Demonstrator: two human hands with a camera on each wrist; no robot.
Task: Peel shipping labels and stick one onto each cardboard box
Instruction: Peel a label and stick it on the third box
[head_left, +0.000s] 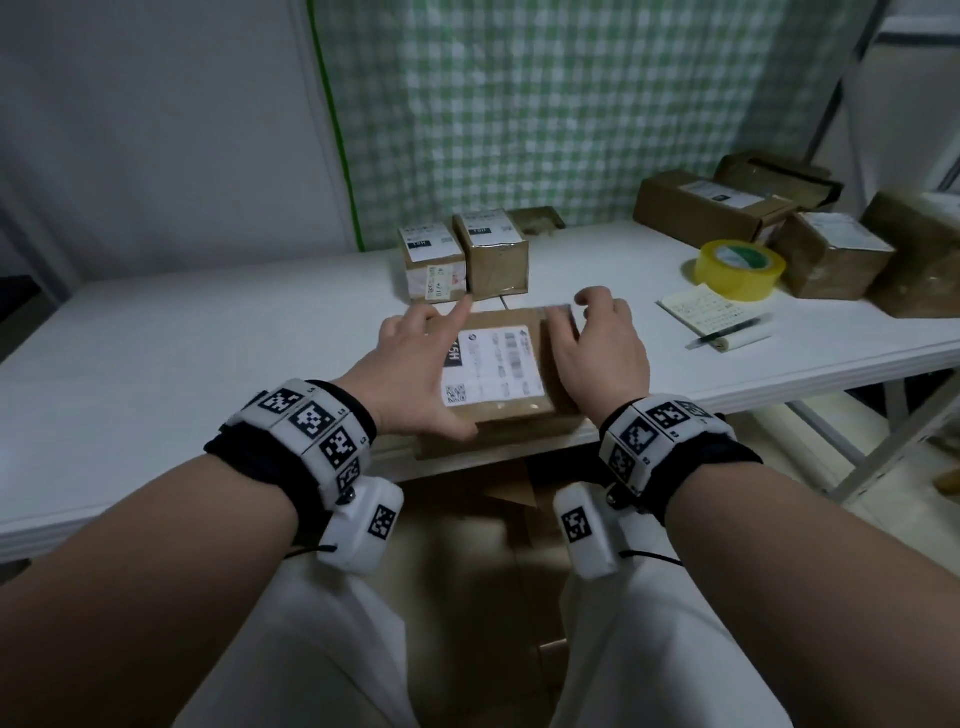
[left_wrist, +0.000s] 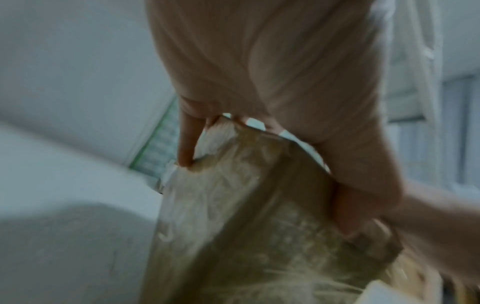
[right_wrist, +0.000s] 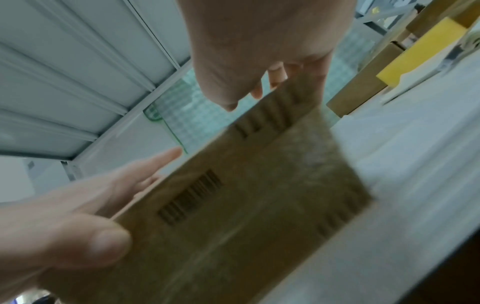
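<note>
One flat cardboard box (head_left: 511, 395), white shipping label (head_left: 491, 364) stuck on its top, at the near edge of the white table (head_left: 208, 353). Left hand (head_left: 410, 374) grips its left side, thumb on the near corner, index finger stretched out. Right hand (head_left: 602, 358) holds the right side, fingers curled over the far edge. Two small labelled boxes (head_left: 462, 254) just beyond; yellow tape roll (head_left: 740, 270), notepad (head_left: 701, 312) and pen (head_left: 727, 332) to the right; more boxes (head_left: 711, 208) far right.
</note>
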